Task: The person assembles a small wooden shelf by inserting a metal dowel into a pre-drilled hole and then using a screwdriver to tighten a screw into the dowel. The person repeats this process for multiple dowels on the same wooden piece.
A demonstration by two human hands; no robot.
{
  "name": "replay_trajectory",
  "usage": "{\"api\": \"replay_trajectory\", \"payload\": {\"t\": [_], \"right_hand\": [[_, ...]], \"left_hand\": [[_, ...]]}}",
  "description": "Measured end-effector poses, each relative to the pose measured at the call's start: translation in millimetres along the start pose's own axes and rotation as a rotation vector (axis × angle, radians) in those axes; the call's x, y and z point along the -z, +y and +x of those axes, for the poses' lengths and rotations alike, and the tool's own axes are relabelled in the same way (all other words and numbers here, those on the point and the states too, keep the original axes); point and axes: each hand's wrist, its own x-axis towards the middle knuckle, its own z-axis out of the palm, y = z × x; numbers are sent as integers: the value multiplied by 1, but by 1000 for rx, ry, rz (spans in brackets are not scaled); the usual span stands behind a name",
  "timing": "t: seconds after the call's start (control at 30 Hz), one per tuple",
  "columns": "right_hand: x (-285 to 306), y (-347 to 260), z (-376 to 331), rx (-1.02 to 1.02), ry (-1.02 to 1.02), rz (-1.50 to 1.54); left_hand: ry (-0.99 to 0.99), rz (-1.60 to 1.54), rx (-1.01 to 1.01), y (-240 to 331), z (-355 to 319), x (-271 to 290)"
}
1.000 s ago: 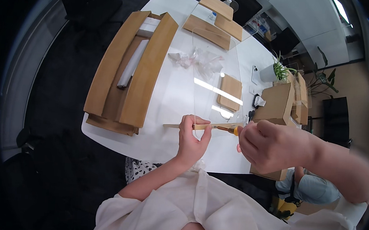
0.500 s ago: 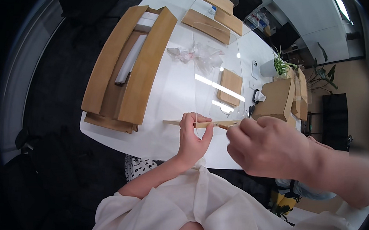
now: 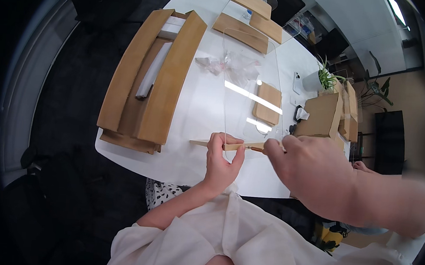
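Note:
Close to the table's near edge, my left hand is closed around the end of a thin pale wooden board, thumb and fingers pinching it. A large clear panel stretches away from that board across the table. My right hand is curled into a fist around a slim screwdriver with an orange-brown handle. Its metal shaft points left at the board's end, beside my left thumb. Whether the tip sits on a screw is too small to tell.
A long open cardboard box with white packing lies at left. Beyond the panel are crumpled plastic wrap and wooden boards. At right stand a potted plant and a brown carton. Another person's hand shows at far right.
My right fist has turned and shifted slightly right and down, with more of the screwdriver showing. My left hand keeps its grip on the board. The whole view has shifted a little.

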Motion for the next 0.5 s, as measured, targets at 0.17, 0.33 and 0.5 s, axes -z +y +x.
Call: {"api": "replay_trajectory", "payload": {"t": [0.17,0.33,0.5], "right_hand": [[-5,11,-3,576,173,-642],[-13,19,-5,627,131,-638],[6,8,7,-73,-195,38]], "left_hand": [[4,14,2,2,1,2],[-7,19,-18,0,0,1],[-5,23,-27,1,2,1]]}}
